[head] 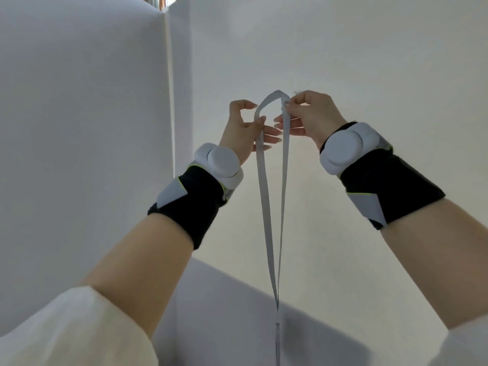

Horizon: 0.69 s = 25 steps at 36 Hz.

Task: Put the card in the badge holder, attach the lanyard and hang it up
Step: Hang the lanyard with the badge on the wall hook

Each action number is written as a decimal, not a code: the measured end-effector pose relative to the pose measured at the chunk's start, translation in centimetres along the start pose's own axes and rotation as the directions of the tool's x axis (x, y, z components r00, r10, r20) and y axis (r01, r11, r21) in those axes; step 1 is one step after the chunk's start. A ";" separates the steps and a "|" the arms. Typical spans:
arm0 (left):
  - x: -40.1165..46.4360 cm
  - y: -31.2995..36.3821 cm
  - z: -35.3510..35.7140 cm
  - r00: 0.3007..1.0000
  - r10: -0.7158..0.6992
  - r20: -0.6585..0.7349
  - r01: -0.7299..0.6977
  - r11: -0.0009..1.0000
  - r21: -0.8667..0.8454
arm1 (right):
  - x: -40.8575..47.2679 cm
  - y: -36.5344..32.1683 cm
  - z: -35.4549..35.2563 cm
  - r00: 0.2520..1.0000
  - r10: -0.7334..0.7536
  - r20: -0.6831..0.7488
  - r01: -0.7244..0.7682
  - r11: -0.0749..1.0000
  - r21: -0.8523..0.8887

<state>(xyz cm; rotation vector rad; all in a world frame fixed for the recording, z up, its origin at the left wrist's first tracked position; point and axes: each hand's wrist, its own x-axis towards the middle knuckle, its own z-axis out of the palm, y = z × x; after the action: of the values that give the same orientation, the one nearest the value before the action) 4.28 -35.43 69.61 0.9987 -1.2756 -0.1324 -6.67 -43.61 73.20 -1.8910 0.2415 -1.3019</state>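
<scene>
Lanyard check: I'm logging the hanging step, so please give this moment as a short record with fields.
lanyard: grey strap, loop held up against the white wall, both sides hanging down
left hand: pinches the left side of the loop
right hand: pinches the right side near the top
hook: small dark mark on the wall by the loop top; too small to identify
badge holder: out of view below
wrists: black bands with white pucks

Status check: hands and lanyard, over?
Left hand and right hand both pinch the lanyard loop, raised against the wall. Strap hangs down between the arms. Badge holder out of view. Nothing blocking.
</scene>
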 end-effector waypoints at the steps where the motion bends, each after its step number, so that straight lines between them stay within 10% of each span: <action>1: 0.5 -0.2 0.5 1.000 -0.005 -0.010 0.005 1.000 -0.002 | 0.2 0.1 -0.6 1.000 0.007 -0.025 -0.007 1.000 -0.012; 25: 8.5 -3.4 4.7 0.969 -0.140 -0.203 0.156 0.985 0.070 | 4.5 1.8 -3.2 0.949 -0.136 -0.285 -0.010 0.889 -0.458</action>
<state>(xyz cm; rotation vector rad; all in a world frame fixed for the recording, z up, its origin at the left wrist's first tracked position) 4.73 -45.05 73.32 1.1520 -1.0325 -0.0918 -6.81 -48.92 75.55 -2.0768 0.7084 -1.7023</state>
